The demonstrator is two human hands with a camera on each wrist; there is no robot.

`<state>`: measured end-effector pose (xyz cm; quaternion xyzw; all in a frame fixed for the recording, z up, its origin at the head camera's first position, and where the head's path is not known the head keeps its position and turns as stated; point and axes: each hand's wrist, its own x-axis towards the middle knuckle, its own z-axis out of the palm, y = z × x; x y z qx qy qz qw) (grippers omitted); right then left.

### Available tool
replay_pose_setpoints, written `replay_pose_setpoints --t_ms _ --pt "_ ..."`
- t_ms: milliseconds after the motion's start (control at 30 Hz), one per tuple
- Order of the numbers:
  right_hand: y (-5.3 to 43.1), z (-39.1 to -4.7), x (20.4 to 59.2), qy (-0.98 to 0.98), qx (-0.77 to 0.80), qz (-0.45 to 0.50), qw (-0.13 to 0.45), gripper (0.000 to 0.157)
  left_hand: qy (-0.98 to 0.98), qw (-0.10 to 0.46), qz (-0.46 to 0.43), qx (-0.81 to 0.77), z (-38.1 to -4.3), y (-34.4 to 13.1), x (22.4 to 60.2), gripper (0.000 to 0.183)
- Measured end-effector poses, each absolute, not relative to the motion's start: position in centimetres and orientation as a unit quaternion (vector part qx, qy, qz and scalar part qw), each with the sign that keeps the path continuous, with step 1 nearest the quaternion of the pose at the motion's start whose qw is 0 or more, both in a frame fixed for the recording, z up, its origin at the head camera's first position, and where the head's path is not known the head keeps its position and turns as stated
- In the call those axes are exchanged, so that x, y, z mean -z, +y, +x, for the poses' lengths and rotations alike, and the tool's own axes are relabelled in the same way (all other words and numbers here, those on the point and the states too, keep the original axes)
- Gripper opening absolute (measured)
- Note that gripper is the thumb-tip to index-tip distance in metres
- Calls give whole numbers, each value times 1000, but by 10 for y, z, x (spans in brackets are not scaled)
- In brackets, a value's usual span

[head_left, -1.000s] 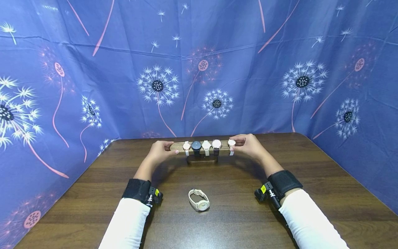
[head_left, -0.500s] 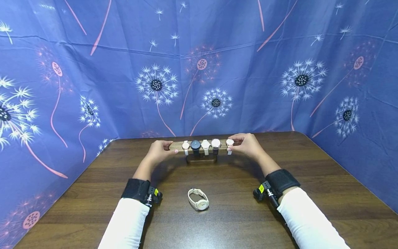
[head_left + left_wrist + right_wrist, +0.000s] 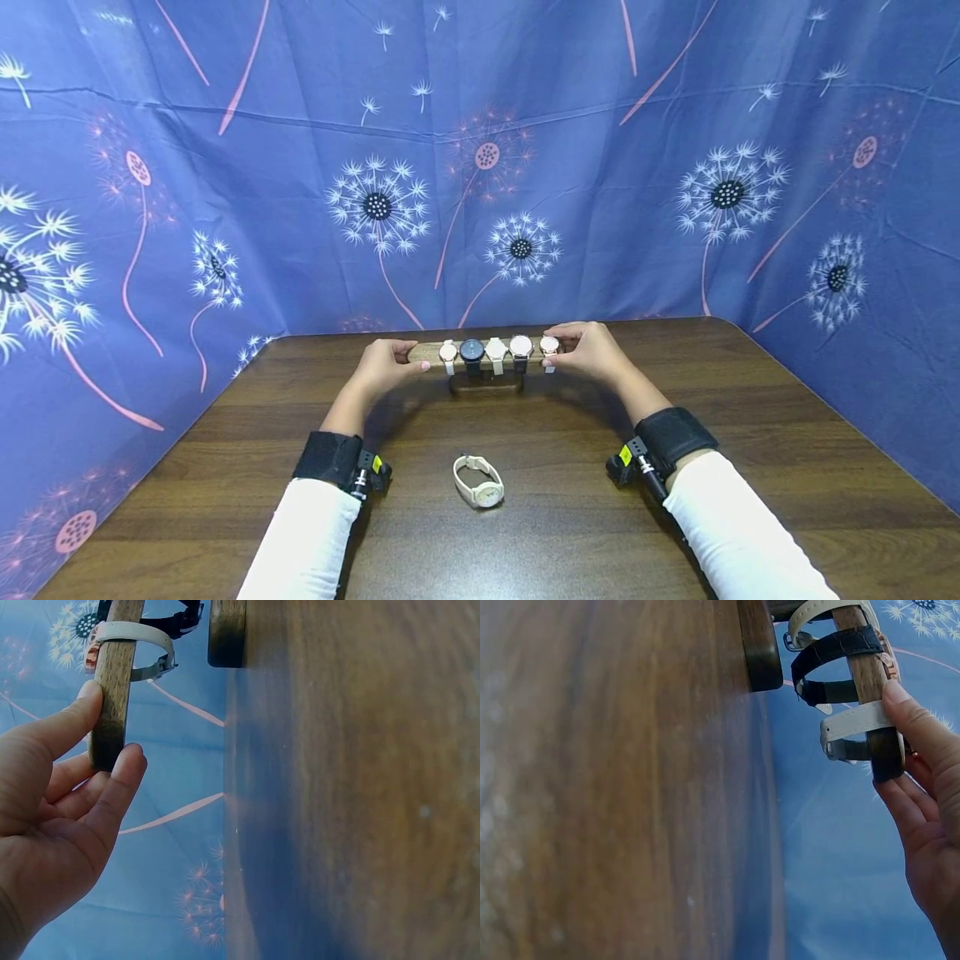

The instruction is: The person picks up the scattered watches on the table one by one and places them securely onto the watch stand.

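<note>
A wooden watch stand (image 3: 426,352) with a raised bar on a dark base stands at the back of the table, several watches looped round the bar. My left hand (image 3: 381,367) pinches the bar's bare left end; in the left wrist view the thumb lies on one side and fingertips on the other. My right hand (image 3: 596,354) pinches a white-strapped watch (image 3: 550,345) near the right end. The right wrist view shows the thumb on its white strap (image 3: 859,720), beside a black-strapped watch (image 3: 840,651). A cream watch (image 3: 488,495) lies on the table between my forearms.
The brown wooden table (image 3: 480,550) reaches back to a blue curtain (image 3: 600,150) with dandelion prints, right behind the stand. The stand's base (image 3: 486,383) sits under the middle of the bar.
My right hand has slid the white-strapped watch left along the bar, closer to the black-strapped one. The left hand keeps its grip on the bar's end.
</note>
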<state>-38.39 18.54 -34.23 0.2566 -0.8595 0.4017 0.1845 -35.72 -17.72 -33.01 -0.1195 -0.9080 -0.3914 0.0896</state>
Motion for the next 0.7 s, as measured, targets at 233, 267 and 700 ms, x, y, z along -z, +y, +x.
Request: replay_pose_setpoints --t_ms 233,267,700 --pt "185 -385 342 -859 -404 266 166 53 -911 97 -117 384 -358 -178 332 51" --pt "185 -385 342 -859 -405 268 163 53 -913 99 -118 379 -358 -178 332 51" --pt "181 -387 347 -853 -436 255 134 55 -914 102 -120 375 -361 -179 333 56"
